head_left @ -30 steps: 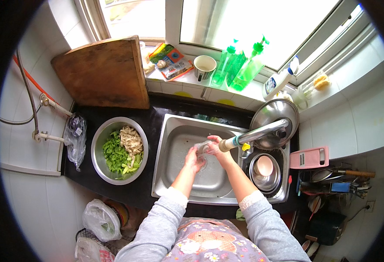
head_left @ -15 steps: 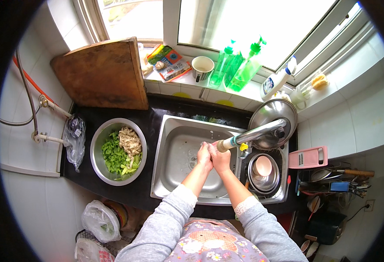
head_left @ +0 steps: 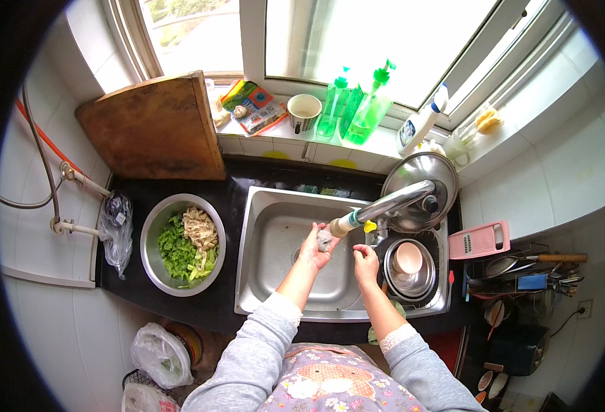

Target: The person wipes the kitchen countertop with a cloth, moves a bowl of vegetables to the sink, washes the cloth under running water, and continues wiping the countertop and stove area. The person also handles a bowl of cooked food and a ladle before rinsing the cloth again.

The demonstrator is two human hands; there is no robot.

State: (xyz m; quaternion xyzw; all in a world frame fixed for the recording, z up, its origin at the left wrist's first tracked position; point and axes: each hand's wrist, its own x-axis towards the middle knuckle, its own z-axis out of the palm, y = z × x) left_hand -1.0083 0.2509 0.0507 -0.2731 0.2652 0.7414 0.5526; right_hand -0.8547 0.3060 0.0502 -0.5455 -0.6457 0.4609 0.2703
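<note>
Over the steel sink (head_left: 261, 296), my left hand (head_left: 310, 253) is turned palm up beneath the tap (head_left: 398, 206). A small greyish lump (head_left: 325, 239) rests in its palm against the fingers; its kind is not clear. My right hand (head_left: 365, 266) is apart from the left, above the sink's right side near the stacked steel bowls (head_left: 426, 285). Its fingers are curled together, and whatever they may hold is hidden. A peach-coloured bowl (head_left: 408, 257) stands on the stack. Behind it leans a round steel lid (head_left: 422, 172).
Left on the black counter sits a steel basin (head_left: 146, 240) of chopped greens and pale strips. A wooden cutting board (head_left: 148, 130) leans behind it. The sill holds a mug (head_left: 304, 113), green pump bottles (head_left: 367, 113) and a white bottle (head_left: 416, 130). A pink grater (head_left: 477, 240) lies right.
My hands were together under the tap and have separated. The right hand has moved right, its fingers curled. The greyish lump now shows in my left palm.
</note>
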